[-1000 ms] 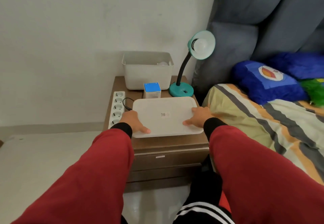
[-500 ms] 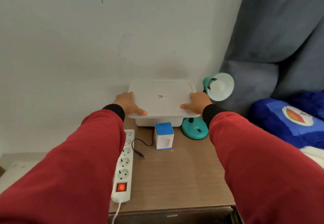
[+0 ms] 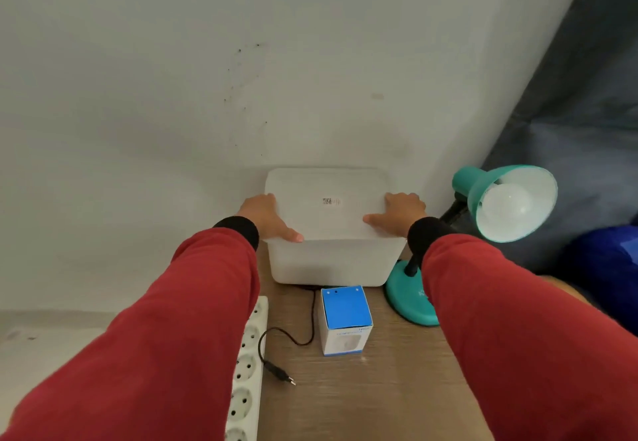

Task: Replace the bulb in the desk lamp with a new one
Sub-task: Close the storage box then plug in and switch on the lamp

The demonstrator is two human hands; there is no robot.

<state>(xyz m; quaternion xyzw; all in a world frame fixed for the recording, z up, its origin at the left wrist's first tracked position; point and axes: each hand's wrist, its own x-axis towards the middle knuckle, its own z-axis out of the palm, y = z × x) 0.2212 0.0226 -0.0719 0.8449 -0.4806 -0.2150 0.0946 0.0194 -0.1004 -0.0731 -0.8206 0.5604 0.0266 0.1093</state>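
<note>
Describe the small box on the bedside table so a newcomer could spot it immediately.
On the wooden table, in front of the white bin, stands a small cardboard box. It sits between the power strip and the teal lamp; its blue top sets it apart.

- A white plastic power strip (image 3: pixel 249 368) lies along the wooden table's (image 3: pixel 362 395) left edge.
- A dark grey curtain (image 3: pixel 583 102) hangs at right (beside a blue cushion (image 3: pixel 607 268)).

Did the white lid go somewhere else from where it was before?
Yes. The white lid went away from the person, past the blue box, from the table's front up onto the bin by the wall.
</note>
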